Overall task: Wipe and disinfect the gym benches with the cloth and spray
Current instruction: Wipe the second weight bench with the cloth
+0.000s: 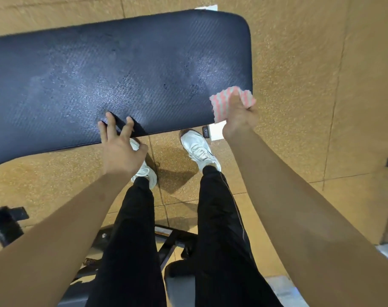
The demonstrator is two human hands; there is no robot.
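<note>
Gym bench (122, 69) padding, dark navy with a woven texture, fills the upper left of the view and runs off the left side; its rounded right end lies toward the upper right. Pale, glistening patches spread across the middle of the pad and near its right end. Under it lies a tan speckled floor (299, 52) of large tiles with dark seams.

The person stands at the near long edge of the pad in black trousers (219, 218), both bare forearms reaching forward. Behind the legs, low in the view, sits a black metal frame (171, 240).

The left hand (120, 149) is spread, its fingertips resting apart on the near edge of the pad and the thumb hanging off the edge over the floor. The right hand (239, 118) grips the cloth (221, 105), bunched in curled fingers, at the near right corner of the pad. The cloth is pink and white in wavy stripes and overlaps the corner of the padding.

Two white shoes stand on the floor just below the pad's near edge: the right shoe (198, 149) in plain view, the left shoe (144, 171) partly hidden behind the left hand.
</note>
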